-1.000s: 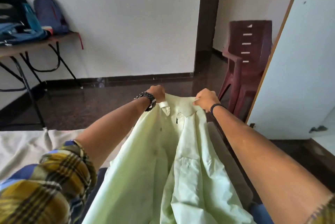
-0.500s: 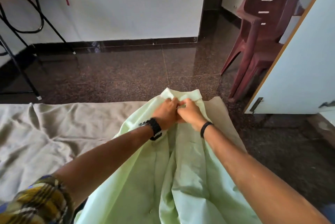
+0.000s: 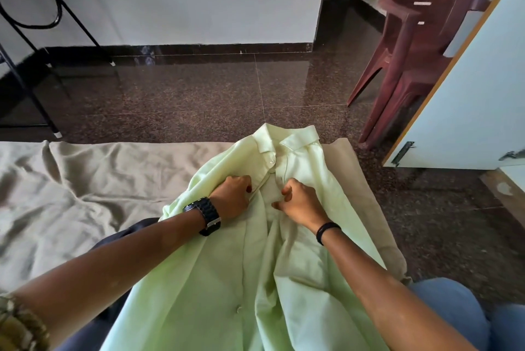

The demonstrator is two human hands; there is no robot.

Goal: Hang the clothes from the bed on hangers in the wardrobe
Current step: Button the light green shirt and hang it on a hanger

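Across the bottom of the view, the bed with its crumpled beige sheet (image 3: 85, 180) runs from the left edge to about the middle right, and its far edge meets a big stretch of dark speckled polished floor (image 3: 227, 95) that is open all the way to the white wall. On the right, the pale blue wardrobe door with a wood-coloured edge (image 3: 468, 95) swings out close to the bed's corner, so that side is tight, and a stack of maroon plastic chairs (image 3: 412, 38) stands just behind it. Black metal table legs (image 3: 28, 46) take up the far left corner.

The task's thing, a pale green button-up shirt (image 3: 241, 279), lies front-up on the bed, collar pointing at the bed's far edge, with the hem running down past the bottom of the frame. Some dark cloth (image 3: 136, 228) pokes out from under its left side.

Both hands are at the chest just below the collar. The left hand (image 3: 233, 194), with a black watch (image 3: 206, 215) on the wrist, has its grip curled on the left front edge. The right hand (image 3: 298, 203), with a thin black band (image 3: 326, 231) on the wrist, is pinching the other front edge. The two hands are near each other but not touching.
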